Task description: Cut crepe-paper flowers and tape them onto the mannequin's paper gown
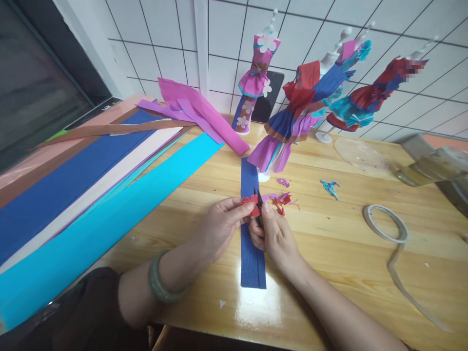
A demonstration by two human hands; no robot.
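Note:
Between the thumb and fingers of my left hand (228,219) is a small piece of red crepe paper (252,204). My right hand (274,231) is closed on small dark scissors (259,197), whose blades point up and away from me, right against the red paper. Both hands are above a strip of dark blue crepe paper (253,265) lying lengthwise on the table. Just beyond my right hand lie red and purple paper scraps (281,201). The scissors' handles are mostly hidden by my fingers.
Several small dress forms in crepe-paper outfits, including a pink one (265,53), stand at the back. Coloured paper sheets (146,187) spread over the left. A tape roll (385,224) trails a loose strip on the right, near a glass jar (431,165).

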